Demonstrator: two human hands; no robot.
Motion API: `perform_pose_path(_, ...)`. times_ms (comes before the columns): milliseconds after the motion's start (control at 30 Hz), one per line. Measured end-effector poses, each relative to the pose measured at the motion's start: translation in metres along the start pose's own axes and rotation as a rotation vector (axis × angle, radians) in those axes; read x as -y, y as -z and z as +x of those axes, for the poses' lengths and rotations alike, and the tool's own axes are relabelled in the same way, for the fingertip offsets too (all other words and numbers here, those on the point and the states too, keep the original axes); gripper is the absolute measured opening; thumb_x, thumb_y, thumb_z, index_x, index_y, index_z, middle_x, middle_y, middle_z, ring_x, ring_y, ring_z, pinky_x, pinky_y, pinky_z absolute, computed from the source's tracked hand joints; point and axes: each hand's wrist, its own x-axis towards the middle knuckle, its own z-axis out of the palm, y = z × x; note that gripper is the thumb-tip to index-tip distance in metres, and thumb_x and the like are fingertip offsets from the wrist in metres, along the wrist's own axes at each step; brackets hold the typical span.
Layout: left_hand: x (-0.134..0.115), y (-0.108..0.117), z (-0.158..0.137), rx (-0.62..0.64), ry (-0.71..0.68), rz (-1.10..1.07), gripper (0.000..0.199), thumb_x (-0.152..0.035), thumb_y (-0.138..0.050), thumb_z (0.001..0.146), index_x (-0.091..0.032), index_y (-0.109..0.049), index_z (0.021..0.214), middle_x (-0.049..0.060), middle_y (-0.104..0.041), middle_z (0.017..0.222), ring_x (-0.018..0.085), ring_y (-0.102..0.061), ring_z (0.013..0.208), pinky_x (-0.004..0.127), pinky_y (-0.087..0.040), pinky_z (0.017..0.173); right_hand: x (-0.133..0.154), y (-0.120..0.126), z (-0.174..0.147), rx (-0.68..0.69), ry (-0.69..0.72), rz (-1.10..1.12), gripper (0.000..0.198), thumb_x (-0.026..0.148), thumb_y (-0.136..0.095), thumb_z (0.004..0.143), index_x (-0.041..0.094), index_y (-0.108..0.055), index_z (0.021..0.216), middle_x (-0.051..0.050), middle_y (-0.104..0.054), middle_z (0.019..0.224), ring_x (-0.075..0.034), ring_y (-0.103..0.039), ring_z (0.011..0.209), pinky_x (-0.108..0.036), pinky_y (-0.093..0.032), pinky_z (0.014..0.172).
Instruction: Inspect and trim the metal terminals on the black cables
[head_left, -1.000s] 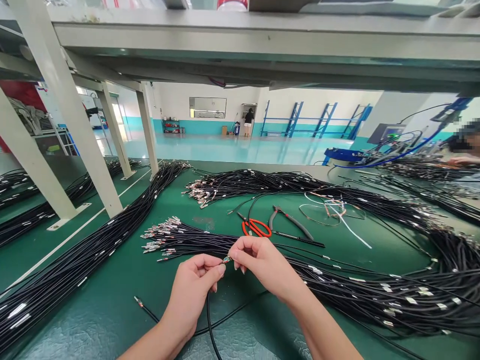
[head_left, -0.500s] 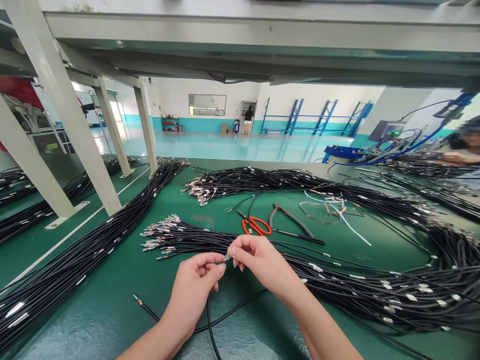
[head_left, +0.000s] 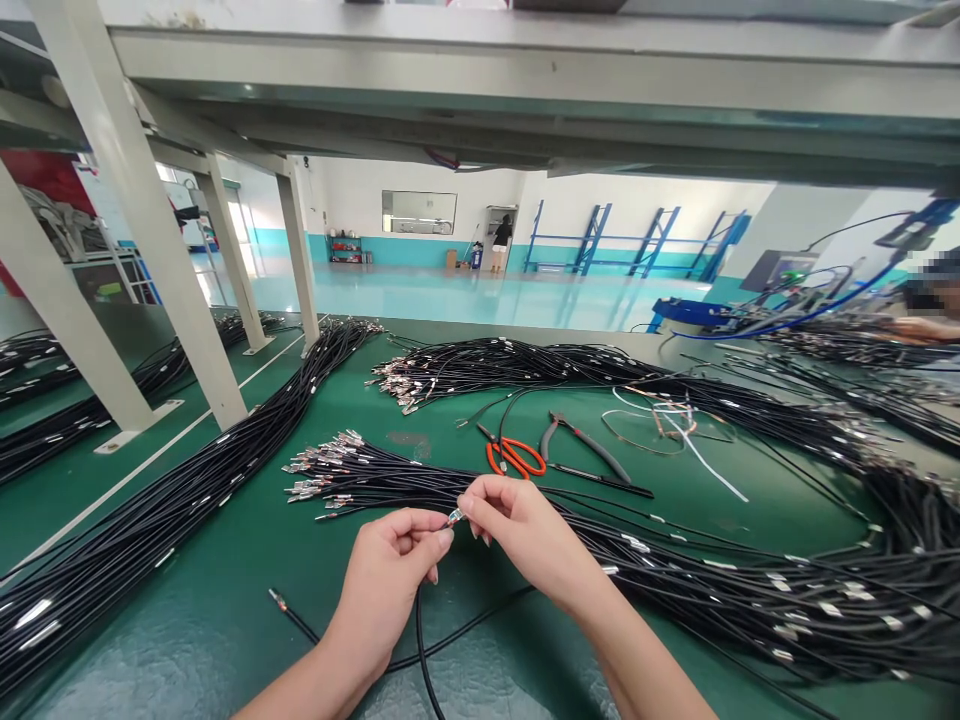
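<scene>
Between my two hands is the end of a black cable (head_left: 421,640), tipped with a small metal connector (head_left: 454,517). My left hand (head_left: 390,575) pinches the cable just behind the tip. Thumb and forefinger of my right hand (head_left: 510,525) are closed on the connector itself. The rest of the cable hangs below my left hand onto the green table. Another cable end (head_left: 277,600) with a metal tip lies left of my left wrist. Just behind my hands lies a bundle of black cables (head_left: 405,480), its metal tips pointing left.
Orange-handled scissors (head_left: 517,457), grey-handled cutters (head_left: 589,450) and a slim black tool (head_left: 600,480) lie beyond my hands. Loose white wire (head_left: 712,470) is to their right. More cable bundles (head_left: 225,450) flank the work area. A shelf frame (head_left: 480,90) spans overhead. Another person's arm (head_left: 926,330) is at far right.
Slightly more of the connector shows between my fingertips. The whole view has shifted a little; both hands keep their pinch.
</scene>
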Motion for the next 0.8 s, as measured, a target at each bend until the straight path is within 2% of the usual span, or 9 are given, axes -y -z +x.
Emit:
perform_pose_path(367,0.0005,0.0008,-0.0010,-0.019,0.002,0.003,0.054,-0.044,-0.059,0.059,-0.006,-0.055,0.098,0.004,-0.052,0.076,-0.005,-0.041,0.052,0.006,-0.035,0.050,0.0055,0.0024,-0.0034,-0.008,0.043,-0.117,0.026,0.033,-0.045,0.080,0.011,-0.050,0.069,0.001,-0.042,0.062,-0.006,-0.034,0.059,-0.019,-0.028,0.055)
perform_pose_path(633,-0.0011,0.0013,-0.0021,-0.021,0.008,-0.003,0.052,-0.042,-0.058,0.059,-0.005,-0.054,0.096,0.004,-0.052,0.075,-0.004,-0.042,0.052,0.006,-0.034,0.050,0.0044,0.0012,-0.0039,-0.022,0.079,-0.131,0.025,0.032,-0.045,0.080,0.011,-0.049,0.067,0.000,-0.043,0.063,-0.007,-0.035,0.061,-0.019,-0.029,0.056)
perform_pose_path(800,-0.0017,-0.0021,-0.0033,0.004,0.028,0.040,0.047,-0.039,-0.057,0.061,-0.005,-0.054,0.093,0.003,-0.050,0.070,-0.004,-0.041,0.049,0.007,-0.035,0.049,0.0042,-0.0047,-0.0028,-0.076,0.066,-0.130,0.026,0.033,-0.046,0.080,0.011,-0.050,0.067,0.000,-0.045,0.062,-0.007,-0.037,0.060,-0.019,-0.031,0.057)
